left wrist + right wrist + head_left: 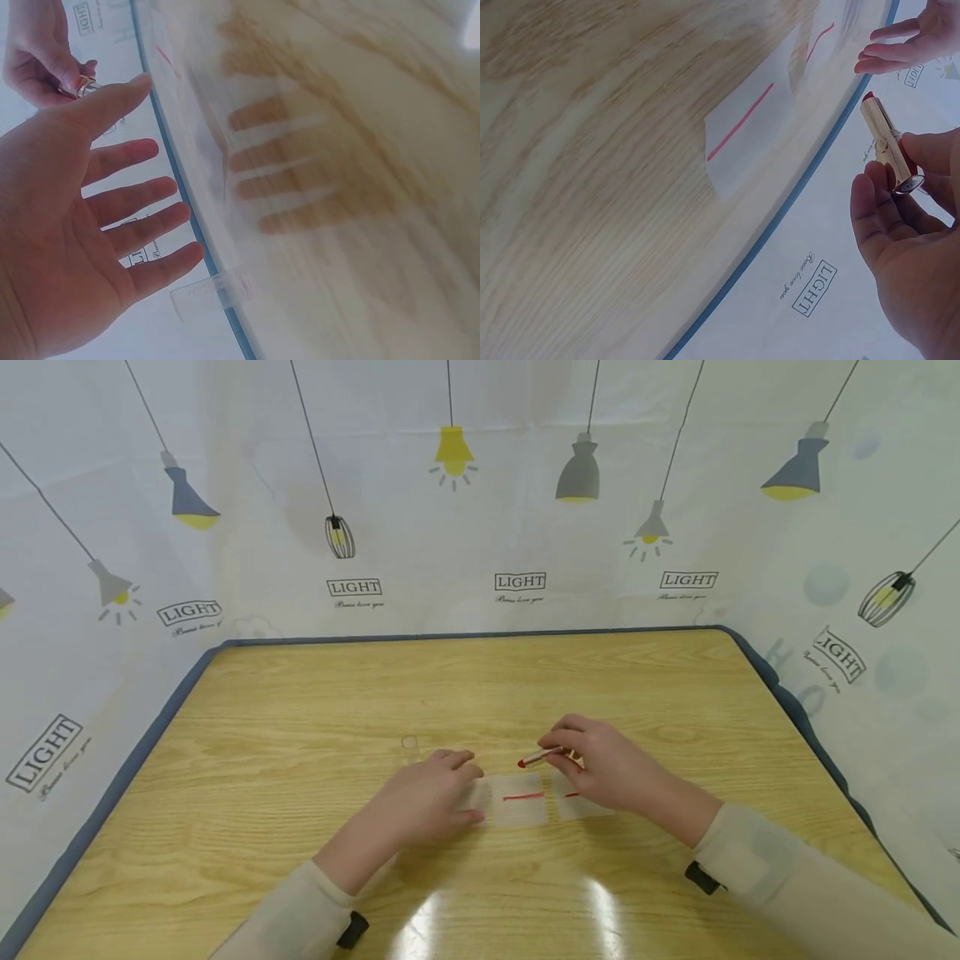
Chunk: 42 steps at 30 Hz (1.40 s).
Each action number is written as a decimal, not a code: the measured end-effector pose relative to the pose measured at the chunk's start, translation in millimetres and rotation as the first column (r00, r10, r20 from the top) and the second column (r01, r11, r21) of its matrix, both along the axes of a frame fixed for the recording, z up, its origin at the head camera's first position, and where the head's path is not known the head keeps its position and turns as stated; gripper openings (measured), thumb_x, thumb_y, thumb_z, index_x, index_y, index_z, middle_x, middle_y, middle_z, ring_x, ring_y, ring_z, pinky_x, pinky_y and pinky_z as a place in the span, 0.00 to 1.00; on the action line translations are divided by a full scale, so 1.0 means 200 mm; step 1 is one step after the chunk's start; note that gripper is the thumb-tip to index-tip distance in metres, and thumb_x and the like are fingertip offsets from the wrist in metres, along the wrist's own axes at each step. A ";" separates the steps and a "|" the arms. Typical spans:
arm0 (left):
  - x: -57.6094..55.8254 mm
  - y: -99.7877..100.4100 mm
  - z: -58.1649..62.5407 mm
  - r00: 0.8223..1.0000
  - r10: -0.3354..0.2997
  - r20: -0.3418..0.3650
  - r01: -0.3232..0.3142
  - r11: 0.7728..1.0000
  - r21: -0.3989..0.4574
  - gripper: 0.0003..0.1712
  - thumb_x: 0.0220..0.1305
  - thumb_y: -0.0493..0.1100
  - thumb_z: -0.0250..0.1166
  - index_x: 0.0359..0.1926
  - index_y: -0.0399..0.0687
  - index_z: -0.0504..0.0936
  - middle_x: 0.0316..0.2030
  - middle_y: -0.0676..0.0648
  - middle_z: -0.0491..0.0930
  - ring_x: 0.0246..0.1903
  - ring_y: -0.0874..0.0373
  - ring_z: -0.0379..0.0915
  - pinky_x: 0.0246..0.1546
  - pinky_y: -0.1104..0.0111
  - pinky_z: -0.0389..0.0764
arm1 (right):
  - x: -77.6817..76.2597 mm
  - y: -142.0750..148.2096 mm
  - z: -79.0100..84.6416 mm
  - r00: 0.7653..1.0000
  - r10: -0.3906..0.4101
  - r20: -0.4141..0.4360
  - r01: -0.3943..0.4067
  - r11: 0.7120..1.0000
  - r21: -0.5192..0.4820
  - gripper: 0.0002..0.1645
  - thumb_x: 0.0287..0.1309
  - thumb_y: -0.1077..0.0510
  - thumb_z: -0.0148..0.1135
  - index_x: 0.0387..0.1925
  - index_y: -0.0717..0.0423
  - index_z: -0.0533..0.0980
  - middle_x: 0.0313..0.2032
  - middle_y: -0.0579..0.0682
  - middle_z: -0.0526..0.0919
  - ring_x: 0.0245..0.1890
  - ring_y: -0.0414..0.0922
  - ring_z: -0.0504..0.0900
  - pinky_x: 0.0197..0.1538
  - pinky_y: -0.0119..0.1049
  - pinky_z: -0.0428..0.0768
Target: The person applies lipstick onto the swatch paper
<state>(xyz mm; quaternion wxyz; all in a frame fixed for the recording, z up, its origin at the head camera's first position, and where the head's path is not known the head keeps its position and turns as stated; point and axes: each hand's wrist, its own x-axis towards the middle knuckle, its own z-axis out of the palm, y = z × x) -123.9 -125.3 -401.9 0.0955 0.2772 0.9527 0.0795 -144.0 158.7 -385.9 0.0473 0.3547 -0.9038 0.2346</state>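
Note:
My right hand [611, 768] pinches a lipstick [542, 757] with a gold case and a red tip, between thumb and fingers. In the right wrist view the lipstick [885, 139] is tilted above the table, its red end pointing away from the palm. Below it lies a white paper square [751, 120] with a red stroke across it. A middle paper square [519, 812] also bears a red line. My left hand [423, 797] hovers at the left, fingers extended, holding nothing; it partly hides another pale sheet [477, 797].
A small clear plastic piece [214, 294] lies on the wooden table [300, 693] beyond my left hand. White cloth printed with lamps [517, 510] surrounds the table along its dark blue edge [420, 637]. Bright reflections show near the front.

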 end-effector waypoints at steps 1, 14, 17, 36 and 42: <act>0.00 0.00 0.00 1.000 0.002 0.002 -0.002 1.000 0.000 0.34 0.68 0.62 0.73 0.68 0.51 0.80 0.76 0.43 0.73 0.74 0.42 0.70 0.62 0.43 0.84 | 0.00 0.00 0.00 1.000 0.001 0.003 -0.001 1.000 0.000 0.09 0.70 0.63 0.68 0.50 0.58 0.86 0.46 0.50 0.86 0.35 0.38 0.82 0.35 0.29 0.81; 0.03 -0.10 0.00 1.000 0.015 -0.013 -0.015 1.000 0.027 0.33 0.69 0.59 0.73 0.67 0.45 0.81 0.73 0.38 0.75 0.72 0.38 0.72 0.69 0.45 0.79 | 0.01 -0.08 -0.02 0.999 0.032 -0.004 -0.032 0.999 -0.016 0.10 0.72 0.61 0.67 0.50 0.59 0.86 0.46 0.50 0.86 0.36 0.40 0.83 0.38 0.31 0.83; 0.03 -0.11 0.00 1.000 0.024 -0.007 -0.024 0.999 0.037 0.33 0.69 0.58 0.73 0.67 0.45 0.81 0.73 0.37 0.75 0.72 0.37 0.72 0.69 0.44 0.79 | 0.01 -0.11 -0.03 0.999 0.036 0.002 -0.036 0.999 -0.014 0.10 0.72 0.61 0.67 0.50 0.58 0.87 0.46 0.49 0.85 0.36 0.39 0.82 0.38 0.31 0.83; 0.06 -0.21 -0.03 0.999 0.018 0.037 -0.020 0.998 0.062 0.36 0.73 0.57 0.70 0.70 0.37 0.78 0.74 0.35 0.73 0.74 0.37 0.70 0.70 0.44 0.77 | 0.03 -0.34 -0.07 0.991 0.122 0.050 -0.123 0.992 0.004 0.10 0.73 0.60 0.67 0.51 0.58 0.86 0.45 0.49 0.84 0.38 0.41 0.84 0.41 0.30 0.85; 0.07 -0.22 -0.04 0.997 -0.022 0.070 0.020 0.999 0.032 0.40 0.77 0.60 0.63 0.76 0.37 0.71 0.79 0.36 0.65 0.80 0.39 0.61 0.77 0.45 0.70 | 0.04 -0.38 -0.09 0.989 0.127 0.076 -0.129 0.991 0.022 0.12 0.74 0.59 0.66 0.53 0.57 0.86 0.47 0.48 0.85 0.42 0.41 0.85 0.45 0.31 0.86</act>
